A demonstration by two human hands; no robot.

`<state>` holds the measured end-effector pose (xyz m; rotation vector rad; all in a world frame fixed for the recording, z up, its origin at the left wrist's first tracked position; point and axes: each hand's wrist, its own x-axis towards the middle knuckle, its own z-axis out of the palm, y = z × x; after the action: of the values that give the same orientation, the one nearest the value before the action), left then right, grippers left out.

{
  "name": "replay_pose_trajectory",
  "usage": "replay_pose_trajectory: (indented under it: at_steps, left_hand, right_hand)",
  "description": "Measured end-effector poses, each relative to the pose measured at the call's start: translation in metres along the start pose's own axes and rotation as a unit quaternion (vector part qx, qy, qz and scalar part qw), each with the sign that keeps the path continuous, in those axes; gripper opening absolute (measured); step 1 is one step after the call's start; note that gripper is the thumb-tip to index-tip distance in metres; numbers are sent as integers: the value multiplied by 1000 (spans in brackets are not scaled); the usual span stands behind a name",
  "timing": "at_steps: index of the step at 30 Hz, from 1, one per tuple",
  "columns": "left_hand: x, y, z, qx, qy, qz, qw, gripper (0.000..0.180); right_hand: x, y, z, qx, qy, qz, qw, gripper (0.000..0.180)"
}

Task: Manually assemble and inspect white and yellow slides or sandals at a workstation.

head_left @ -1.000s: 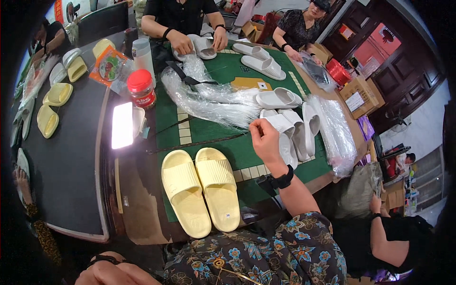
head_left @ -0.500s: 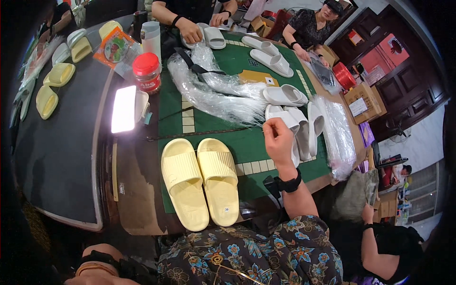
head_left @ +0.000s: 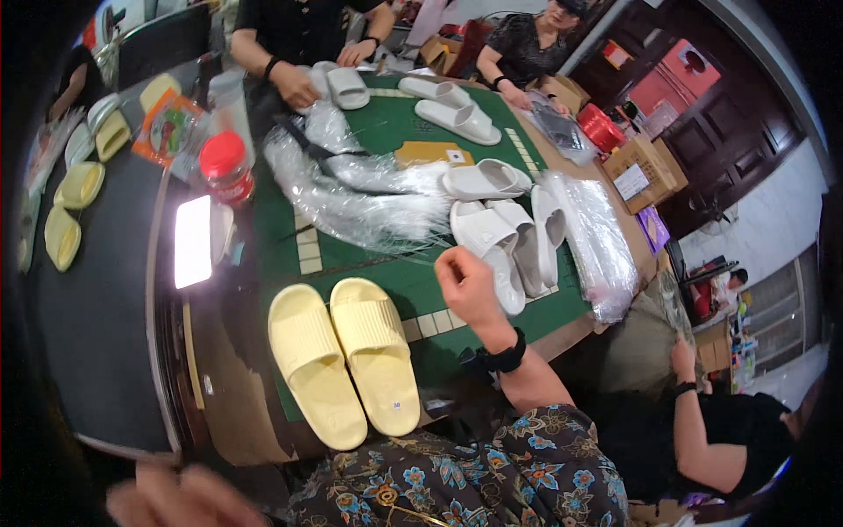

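Observation:
My right hand (head_left: 470, 288) is over the green table mat, with its fingers curled closed close to the loose ends of a long bundle of clear plastic strands (head_left: 378, 215). Whatever it pinches, if anything, is too fine to make out. In front of me lies a pair of pale yellow slide sandals, the left slide (head_left: 316, 373) beside the right slide (head_left: 378, 360), toes pointing away. Several light grey slides (head_left: 483, 230) are grouped just beyond and right of my right hand. At the lower left edge, my left hand (head_left: 180, 501) is smeared by motion, away from the slides.
A red-lidded jar (head_left: 226, 171) and a lit white panel (head_left: 193, 241) stand left. More yellow slides (head_left: 79, 184) lie on the dark table (head_left: 114, 307). Clear plastic bags (head_left: 588, 237) are stacked right. Across the table, a person's hand (head_left: 294, 86) touches the bundle's far end.
The view has shifted, so the table's things appear farther left. My left hand has come into sight, blurred, at the lower left. My right hand stays closed near the strand ends.

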<state>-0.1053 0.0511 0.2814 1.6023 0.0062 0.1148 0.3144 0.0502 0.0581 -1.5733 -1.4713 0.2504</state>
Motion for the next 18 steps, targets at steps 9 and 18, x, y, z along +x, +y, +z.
replay_pose_trajectory:
  at_steps: [9,18]
  left_hand:
    - [155,-201,-74,499,277,-98,815,68]
    - [192,-299,-133,508,155,-268,804,66]
  right_hand:
    - [-17,-7,15,0,-47,-58,997,4]
    - [-29,2,-20,-54,-76,-68,993,2]
